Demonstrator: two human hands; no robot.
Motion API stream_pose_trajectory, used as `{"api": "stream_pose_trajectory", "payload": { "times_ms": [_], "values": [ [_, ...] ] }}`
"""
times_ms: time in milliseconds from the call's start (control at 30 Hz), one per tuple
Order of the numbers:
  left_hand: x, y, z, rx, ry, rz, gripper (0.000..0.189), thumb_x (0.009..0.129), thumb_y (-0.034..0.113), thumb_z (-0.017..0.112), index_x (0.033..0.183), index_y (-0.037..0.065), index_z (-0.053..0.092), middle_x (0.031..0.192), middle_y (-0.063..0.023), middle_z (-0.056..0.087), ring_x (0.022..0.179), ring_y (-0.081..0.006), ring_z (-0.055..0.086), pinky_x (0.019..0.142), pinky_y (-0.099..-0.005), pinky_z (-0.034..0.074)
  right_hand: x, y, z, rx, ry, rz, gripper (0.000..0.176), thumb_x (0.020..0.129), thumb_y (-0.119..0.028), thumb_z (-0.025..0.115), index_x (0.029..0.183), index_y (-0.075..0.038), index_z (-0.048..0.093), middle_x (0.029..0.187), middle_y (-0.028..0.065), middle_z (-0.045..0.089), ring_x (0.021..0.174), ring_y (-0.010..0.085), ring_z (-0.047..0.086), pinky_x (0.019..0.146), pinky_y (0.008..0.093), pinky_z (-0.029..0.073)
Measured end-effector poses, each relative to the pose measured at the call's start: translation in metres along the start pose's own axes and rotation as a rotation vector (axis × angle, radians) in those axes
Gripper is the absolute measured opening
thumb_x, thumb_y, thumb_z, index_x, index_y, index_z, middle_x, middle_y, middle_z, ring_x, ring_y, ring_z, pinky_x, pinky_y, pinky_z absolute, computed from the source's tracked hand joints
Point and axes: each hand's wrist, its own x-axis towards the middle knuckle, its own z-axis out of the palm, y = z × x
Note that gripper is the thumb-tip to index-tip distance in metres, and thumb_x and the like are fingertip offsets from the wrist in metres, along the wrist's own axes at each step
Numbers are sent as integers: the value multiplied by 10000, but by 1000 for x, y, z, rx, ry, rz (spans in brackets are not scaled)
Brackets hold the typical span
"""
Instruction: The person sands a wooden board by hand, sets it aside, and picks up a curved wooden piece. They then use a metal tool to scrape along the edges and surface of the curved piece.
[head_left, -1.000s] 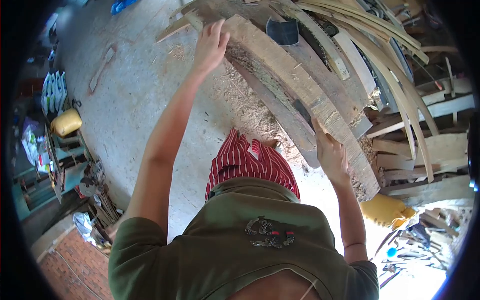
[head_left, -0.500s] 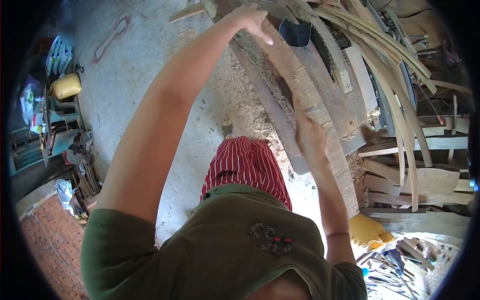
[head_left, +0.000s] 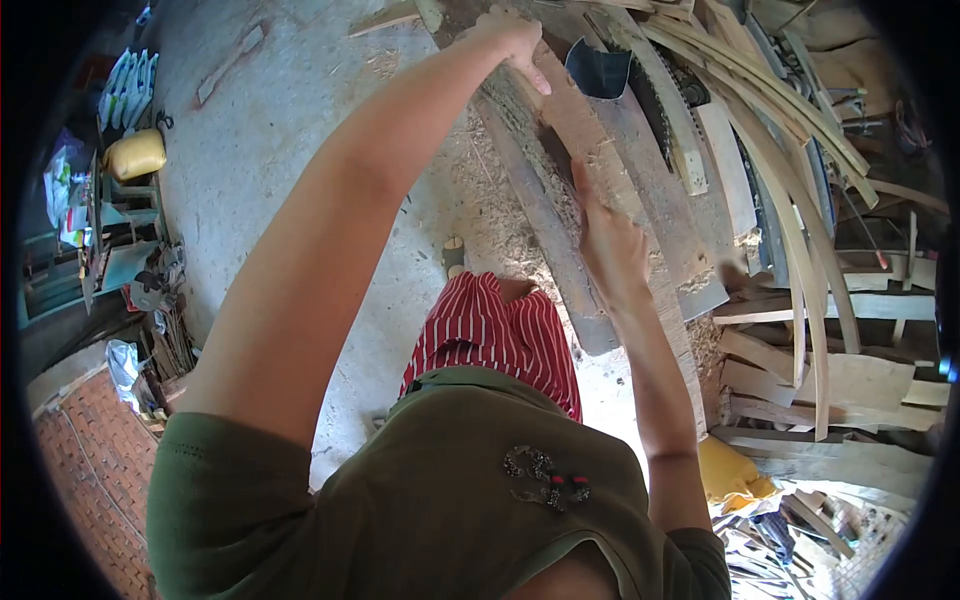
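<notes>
Stretching from beneath left hand back past right hand: long wooden plank. Hands apart. Left hand farther out, thumb against plank's face; other fingers unclear, cannot tell if clamped. Right hand closer in, fingers curled at plank; dark flat piece just ahead of fingertips, cannot tell if gripped. Black curved piece right of left hand. Sawdust left of right hand. Bent wooden strips well right of both.
</notes>
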Motion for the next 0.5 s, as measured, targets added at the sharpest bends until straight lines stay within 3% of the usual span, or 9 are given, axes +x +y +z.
{"api": "stream_pose_trajectory", "payload": {
  "times_ms": [67,133,267,333,367,500],
  "values": [
    [-4,5,-10,-37,-57,3,1305,436,765,814,1456,83,371,1409,-192,489,1303,-427,430,1057,-508,417,-19,7,-5,-15,-87,28,680,932,-93,519,1530,-297,269,653,171,634,563,344,646,553,476,496],
    [-2,2,-19,-78,-121,-9,1271,444,743,829,1429,65,399,1389,-192,510,1296,-418,444,1047,-505,428,-36,14,-5,72,-133,62,771,865,-25,504,1533,-307,241,756,188,675,646,359,676,584,496,521],
    [-3,5,-16,-102,-206,70,1212,461,715,840,1366,15,438,1313,-211,566,1280,-422,466,1021,-493,449,-11,-4,-6,4,-176,57,776,858,-33,511,1535,-305,246,735,186,672,638,347,679,559,485,515],
    [7,2,-7,-46,-124,46,1229,449,729,832,1375,23,441,1285,-201,589,1256,-418,488,1008,-491,456,13,-27,-1,14,-393,84,775,858,-35,502,1543,-283,238,739,189,673,637,341,680,551,474,516],
    [4,1,-10,-46,-116,38,1229,449,729,832,1375,23,441,1285,-201,589,1256,-418,488,1008,-491,456,11,-26,15,-10,-120,-37,730,892,-18,502,1527,-307,288,610,178,605,522,341,610,512,464,456],
    [-11,-2,-15,-45,-55,42,1287,430,774,802,1417,41,420,1266,-179,609,1239,-402,501,977,-477,475,-25,5,20,46,43,-78,667,946,-91,485,1527,-333,261,612,183,608,534,353,615,525,486,461]
  ]
}}
